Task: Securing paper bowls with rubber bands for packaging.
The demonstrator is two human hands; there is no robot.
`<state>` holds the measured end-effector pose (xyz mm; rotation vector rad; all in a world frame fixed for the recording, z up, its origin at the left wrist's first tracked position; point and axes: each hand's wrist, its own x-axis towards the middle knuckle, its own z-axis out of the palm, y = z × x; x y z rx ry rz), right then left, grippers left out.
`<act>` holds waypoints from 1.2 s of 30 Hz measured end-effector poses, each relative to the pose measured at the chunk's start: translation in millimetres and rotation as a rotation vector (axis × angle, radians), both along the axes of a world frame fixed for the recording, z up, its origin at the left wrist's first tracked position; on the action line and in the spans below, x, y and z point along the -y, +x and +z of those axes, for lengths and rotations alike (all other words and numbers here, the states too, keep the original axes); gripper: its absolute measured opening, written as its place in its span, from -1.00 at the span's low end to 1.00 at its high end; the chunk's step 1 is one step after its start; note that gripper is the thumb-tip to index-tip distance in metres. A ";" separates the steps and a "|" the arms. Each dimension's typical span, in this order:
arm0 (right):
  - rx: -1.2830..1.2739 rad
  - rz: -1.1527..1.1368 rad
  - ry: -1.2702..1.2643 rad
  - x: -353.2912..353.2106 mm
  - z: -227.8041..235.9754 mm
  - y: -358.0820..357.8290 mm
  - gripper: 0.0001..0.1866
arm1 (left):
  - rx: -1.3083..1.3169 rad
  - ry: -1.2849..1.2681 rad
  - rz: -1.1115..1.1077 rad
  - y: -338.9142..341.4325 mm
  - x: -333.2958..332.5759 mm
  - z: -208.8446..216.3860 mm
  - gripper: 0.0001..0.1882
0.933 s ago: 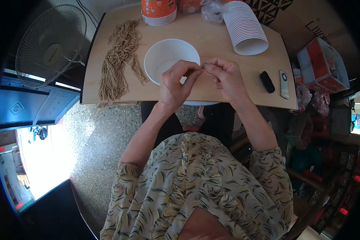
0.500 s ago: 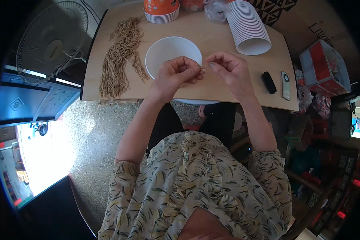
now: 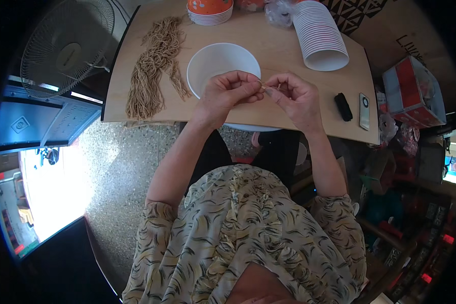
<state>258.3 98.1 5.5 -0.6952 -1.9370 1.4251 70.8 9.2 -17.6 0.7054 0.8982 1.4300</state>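
Head view, two hands (image 3: 228, 96) (image 3: 299, 101), one stringy bundle (image 3: 149, 71)

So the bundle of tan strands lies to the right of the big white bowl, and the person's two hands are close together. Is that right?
Not quite: the bundle of tan strands lies to the left of the big white bowl, as the head view shows. The person's left hand and right hand are indeed close together.
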 end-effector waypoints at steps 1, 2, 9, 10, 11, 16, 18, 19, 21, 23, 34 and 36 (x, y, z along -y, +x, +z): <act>0.011 0.029 -0.025 -1.1 -0.3 0.8 -0.80 | 0.006 0.013 -0.002 -0.1 0.2 -0.5 -0.82; 0.011 0.031 -0.026 -1.0 0.2 0.9 -0.80 | 0.007 0.012 0.001 0.0 0.5 -0.2 -0.82; 0.040 -0.027 0.087 5.6 1.8 -3.8 -0.87 | -0.079 -0.005 0.040 4.2 1.1 2.0 -0.83; 0.031 -0.034 0.090 6.0 3.1 -4.0 -0.88 | -0.095 -0.001 0.043 4.9 1.4 2.7 -0.83; 0.032 -0.033 0.091 6.4 4.5 -3.8 -0.88 | -0.093 0.000 0.044 5.6 1.5 2.7 -0.83; 0.087 -0.037 0.039 8.9 10.8 -2.2 -0.92 | -0.053 0.016 0.050 6.6 1.6 -1.5 -0.83; 0.087 -0.039 0.054 9.4 8.7 -1.7 -0.92 | -0.064 0.009 0.059 7.1 1.7 -0.7 -0.83; 0.088 -0.045 0.068 9.8 8.2 -1.5 -0.92 | -0.075 0.002 0.064 7.7 1.6 0.1 -0.83; 0.093 -0.048 0.068 11.6 8.9 -2.6 -0.91 | -0.128 0.007 0.079 9.0 1.7 0.9 -0.83; 0.096 -0.049 0.065 12.3 8.8 -4.0 -0.91 | -0.182 0.009 0.096 11.8 2.5 1.4 -0.84; -0.111 -0.071 -0.549 -3.8 -2.5 -3.8 -0.90 | -0.301 0.026 0.141 18.9 2.8 -0.5 -0.81; -0.121 -0.072 -0.564 -3.2 -1.2 -3.8 -0.90 | -0.286 0.032 0.148 20.6 3.1 -0.2 -0.82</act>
